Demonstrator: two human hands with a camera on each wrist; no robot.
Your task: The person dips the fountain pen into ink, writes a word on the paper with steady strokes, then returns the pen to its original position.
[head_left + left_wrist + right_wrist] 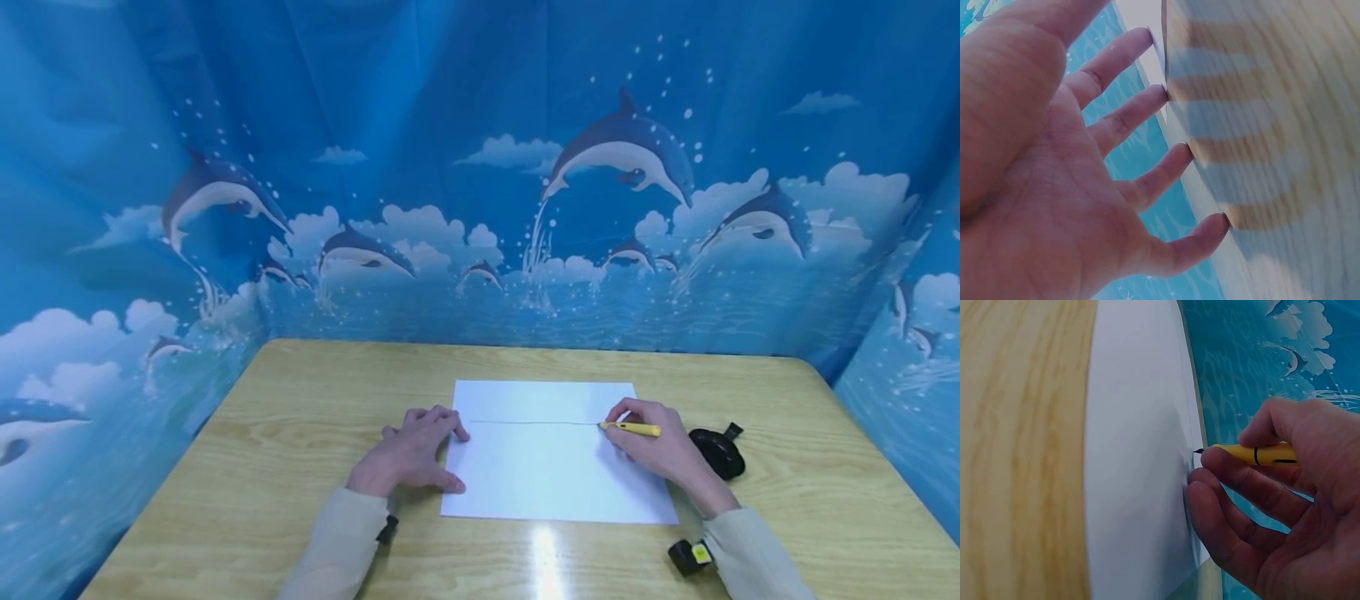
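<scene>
A white sheet of paper [555,479] lies on the wooden table, with one thin dark line [532,422] running across its upper part. My right hand [660,442] pinches a yellow fountain pen [1272,454] between thumb and fingers. The pen's dark nib meets the paper at the line's right end, and the curled lower fingers rest by the sheet. At the sheet's left edge, my left hand [416,450] is spread, index finger and thumb reaching onto the paper. In the left wrist view its other fingertips [1213,225] touch the table.
A glossy black object with a short tab [718,452] lies on the table [315,400] just right of my right hand; its kind is unclear. Blue curtains [465,100] printed with dolphins hang behind and beside the table. Small black devices [688,557] sit at both wrists.
</scene>
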